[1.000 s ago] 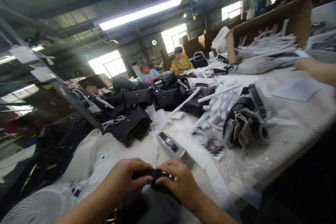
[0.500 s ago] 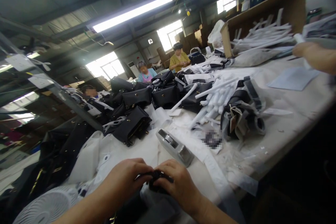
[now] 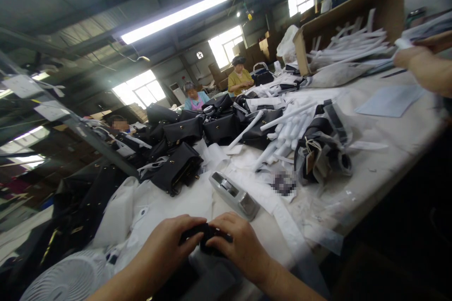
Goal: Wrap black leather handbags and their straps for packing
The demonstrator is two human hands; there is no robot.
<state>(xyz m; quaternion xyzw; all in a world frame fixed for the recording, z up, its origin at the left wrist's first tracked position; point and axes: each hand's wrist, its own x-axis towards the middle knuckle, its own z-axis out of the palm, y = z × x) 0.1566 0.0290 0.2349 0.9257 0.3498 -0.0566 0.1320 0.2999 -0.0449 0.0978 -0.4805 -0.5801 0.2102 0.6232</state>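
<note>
At the front edge of the table, my left hand [image 3: 174, 242] is closed, its thumb and fingers pinching a black strap [image 3: 208, 234]. My right hand [image 3: 242, 240] grips the same strap just to the right, fingers curled over its top. The two hands nearly touch at the fingertips. Beneath them is a dark, blurred mass whose shape I cannot make out. A grey tape dispenser [image 3: 243, 203] sits just beyond my right hand. White sheeting [image 3: 155, 202] spreads out past my left hand.
Black handbags [image 3: 181, 164] pile up across the table, beside white rolled tubes [image 3: 287, 134] and wrapped straps [image 3: 318, 150]. A white fan [image 3: 67, 275] stands front left. A co-worker's hand [image 3: 423, 63] holds a white roll near a cardboard box [image 3: 383, 2]. Other people sit farther back.
My hands stay on the black strap, with the grip slightly shifted. The view has moved a little, and the co-worker's hand at right has turned slightly.
</note>
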